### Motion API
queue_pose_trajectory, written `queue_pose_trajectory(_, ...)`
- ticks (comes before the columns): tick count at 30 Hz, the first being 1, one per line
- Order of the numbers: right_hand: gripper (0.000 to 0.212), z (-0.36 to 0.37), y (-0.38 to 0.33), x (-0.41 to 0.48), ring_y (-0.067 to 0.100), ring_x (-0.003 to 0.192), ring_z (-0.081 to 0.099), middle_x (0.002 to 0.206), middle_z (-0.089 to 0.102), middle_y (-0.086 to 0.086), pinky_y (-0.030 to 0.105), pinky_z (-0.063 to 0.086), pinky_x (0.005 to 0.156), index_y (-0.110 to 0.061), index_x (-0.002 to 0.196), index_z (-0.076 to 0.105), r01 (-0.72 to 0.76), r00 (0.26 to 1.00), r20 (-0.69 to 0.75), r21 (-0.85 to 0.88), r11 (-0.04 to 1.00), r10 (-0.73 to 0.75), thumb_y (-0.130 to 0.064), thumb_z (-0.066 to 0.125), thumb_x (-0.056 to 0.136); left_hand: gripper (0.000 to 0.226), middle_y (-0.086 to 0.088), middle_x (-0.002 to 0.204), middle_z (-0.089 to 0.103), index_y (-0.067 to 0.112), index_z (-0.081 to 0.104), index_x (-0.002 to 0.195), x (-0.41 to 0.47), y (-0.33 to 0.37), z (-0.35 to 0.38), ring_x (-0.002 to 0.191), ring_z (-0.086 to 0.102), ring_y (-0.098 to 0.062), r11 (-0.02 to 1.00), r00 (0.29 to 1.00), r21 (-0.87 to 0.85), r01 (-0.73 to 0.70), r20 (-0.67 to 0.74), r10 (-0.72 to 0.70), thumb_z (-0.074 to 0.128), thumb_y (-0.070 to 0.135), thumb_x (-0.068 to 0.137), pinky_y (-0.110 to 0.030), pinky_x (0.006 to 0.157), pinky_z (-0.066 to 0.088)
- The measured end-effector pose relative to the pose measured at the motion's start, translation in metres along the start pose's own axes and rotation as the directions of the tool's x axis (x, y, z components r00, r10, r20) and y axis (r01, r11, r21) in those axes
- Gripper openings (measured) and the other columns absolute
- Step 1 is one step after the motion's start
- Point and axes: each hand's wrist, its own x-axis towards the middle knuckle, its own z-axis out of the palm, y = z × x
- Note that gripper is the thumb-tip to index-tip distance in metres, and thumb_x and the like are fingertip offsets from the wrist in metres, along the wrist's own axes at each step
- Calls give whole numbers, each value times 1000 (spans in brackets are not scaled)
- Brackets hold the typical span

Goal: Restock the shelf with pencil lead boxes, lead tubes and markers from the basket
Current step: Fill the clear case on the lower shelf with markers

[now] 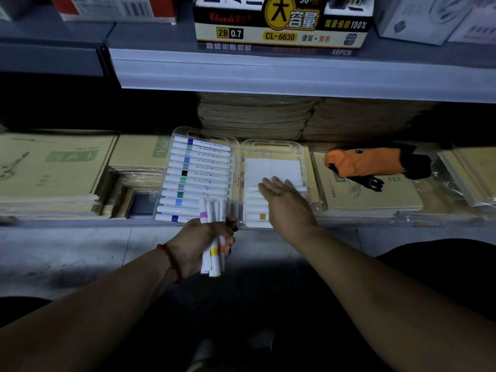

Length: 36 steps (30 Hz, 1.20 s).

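The clear case's (273, 146) left half, on the lower shelf (80, 222), was full of markers (196, 178); its right half held few. Your left hand (198, 240) gripped a loose bunch (213, 256) (likely next in), while your right hand (287, 202) reached over the right half, fingers straight and together.

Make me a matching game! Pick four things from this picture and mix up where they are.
Things:
1. loose markers
2. orange pouch
3. lead box
4. right hand

Places:
A. on the top shelf
B. gripped in the left hand
C. open over the right half of the marker case
D. lying on the notebooks

Pairs: 1-B, 2-D, 3-A, 4-C
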Motion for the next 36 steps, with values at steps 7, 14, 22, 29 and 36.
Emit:
queue_pose_trajectory(7, 66, 9, -8, -18, 39, 153, -11, 165, -5, 24, 48, -3, 125, -7, 160, 3, -173, 981, 70, -93, 981, 180, -41, 25, 108, 29, -14, 74, 58, -3, 62, 105, -1, 0, 4, 40, 46, -17, 999, 999, 49, -24, -27, 25, 44, -18, 88, -23, 42, 40)
queue_pose_trajectory(14, 64, -7, 3, -20, 33, 154, -13, 166, -8, 20, 41, -7, 123, -7, 160, 4, -64, 980, 184, -35, 997, 70, -42, 20, 109, 30, -11, 61, 53, -4, 62, 111, -2, 4, 4, 39, 47, -16, 996, 998, 83, -13, -55, 17, 47, -17, 88, -22, 42, 42)
queue_pose_trajectory(22, 53, -18, 4, -18, 22, 154, 14, 166, 21, 5, 34, 18, 121, -17, 155, 36, -135, 983, 166, 370, 919, 77, -32, 45, 105, 19, -18, 86, 66, -4, 65, 112, -2, 3, 4, 59, 69, -21, 1000, 999, 10, -19, -49, 20, 62, 0, 94, -27, 51, 57)
queue_pose_trajectory(29, 19, -22, -43, -22, 18, 54, 66, 84, 75, 10, 26, 45, 49, -9, 94, 74, -255, 967, 218, 768, 588, 134, -24, 62, 96, 17, -20, 93, 73, -7, 67, 109, -3, 1, 7, 67, 73, -24, 996, 999, 79, -28, -41, 31, 64, -1, 93, -31, 58, 61)
queue_pose_trajectory(36, 17, -14, -55, -20, 11, 45, 46, 68, 64, 2, 20, 32, 42, -14, 103, 75, -431, 899, 398, 878, 210, 181, -25, 73, 91, 20, -23, 97, 74, -5, 69, 110, -3, 3, 3, 75, 74, -26, 988, 999, 146, -41, 18, 39, 66, -1, 91, -33, 65, 62)
